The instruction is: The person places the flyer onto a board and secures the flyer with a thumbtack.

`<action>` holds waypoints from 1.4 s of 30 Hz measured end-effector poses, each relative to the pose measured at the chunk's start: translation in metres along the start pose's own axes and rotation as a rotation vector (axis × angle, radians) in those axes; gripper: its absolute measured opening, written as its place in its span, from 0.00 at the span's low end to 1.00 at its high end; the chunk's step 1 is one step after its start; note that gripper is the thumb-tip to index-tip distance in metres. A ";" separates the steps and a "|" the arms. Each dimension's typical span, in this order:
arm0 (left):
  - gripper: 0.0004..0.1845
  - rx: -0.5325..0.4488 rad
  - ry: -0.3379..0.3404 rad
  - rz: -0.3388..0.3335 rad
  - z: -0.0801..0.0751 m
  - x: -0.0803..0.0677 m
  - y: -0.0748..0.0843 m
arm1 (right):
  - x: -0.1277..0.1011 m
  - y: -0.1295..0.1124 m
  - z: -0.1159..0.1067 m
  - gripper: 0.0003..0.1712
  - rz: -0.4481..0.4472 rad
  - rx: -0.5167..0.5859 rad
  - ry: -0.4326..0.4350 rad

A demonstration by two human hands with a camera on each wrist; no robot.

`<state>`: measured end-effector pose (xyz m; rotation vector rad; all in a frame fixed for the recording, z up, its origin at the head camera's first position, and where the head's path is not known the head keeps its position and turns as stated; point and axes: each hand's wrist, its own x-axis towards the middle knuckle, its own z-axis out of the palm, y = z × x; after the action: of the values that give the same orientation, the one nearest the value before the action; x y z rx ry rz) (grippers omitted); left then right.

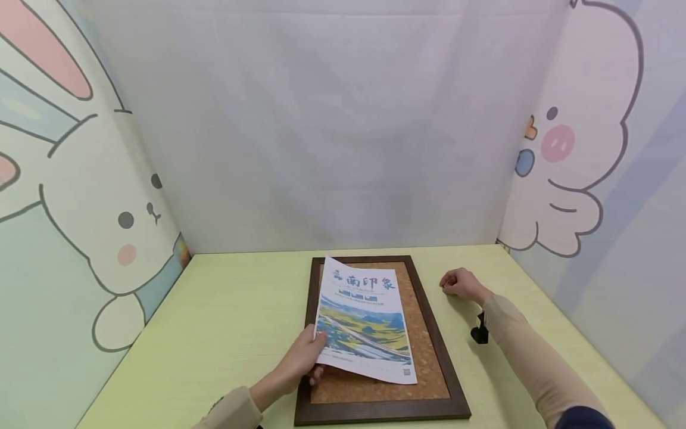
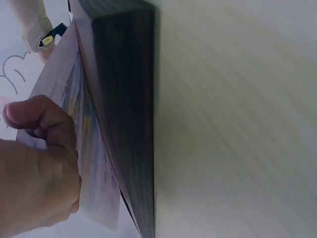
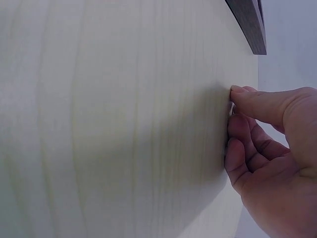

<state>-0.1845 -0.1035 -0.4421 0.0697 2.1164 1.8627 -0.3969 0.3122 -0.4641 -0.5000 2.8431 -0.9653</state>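
A pale green, wood-grained desk [image 1: 230, 310] stands in a small booth. A plain white cloth [image 1: 321, 131] hangs behind it, and the side walls carry cartoon drawings: a rabbit [image 1: 80, 196] on the left and a fluffy pink-cheeked creature [image 1: 584, 137] on the right.

In the middle of the desk lies a cork board [image 1: 429, 351] in a dark wooden frame [image 1: 383, 410], long side running away from the person. On the cork rests a printed poster [image 1: 364, 325] with large characters at the top and a landscape picture below.

The left hand [image 1: 305, 357] pinches the poster at its lower left corner, thumb on top and fingers curled beneath the sheet, just over the frame's left edge. In the left wrist view the paper [image 2: 74, 114] rises off the board at that side, lifted away from the dark frame [image 2: 124, 114] while the thumb [image 2: 42, 116] presses on it.

The right hand [image 1: 460, 283] sits on the bare desk to the right of the frame, near its upper half but apart from it. Its fingers [image 3: 247, 144] are curled in, tips against the desk top, the thumb laid over them; whether anything small sits in that grip I cannot tell. The poster lies well to the left of this hand, with the frame's right rail [image 3: 247, 25] between.
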 end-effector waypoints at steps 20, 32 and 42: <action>0.19 0.068 -0.125 -0.067 0.006 0.002 0.004 | -0.001 -0.002 0.004 0.05 0.004 0.005 0.043; 0.12 0.737 -0.087 0.105 -0.025 0.008 0.026 | 0.024 -0.042 -0.006 0.13 0.013 0.145 0.059; 0.31 1.065 -0.155 0.364 -0.020 0.031 0.007 | 0.064 -0.097 0.027 0.10 -0.015 0.190 0.090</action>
<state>-0.2208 -0.1141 -0.4395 0.8361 2.8295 0.6095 -0.4249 0.2028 -0.4264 -0.4697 2.7874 -1.2761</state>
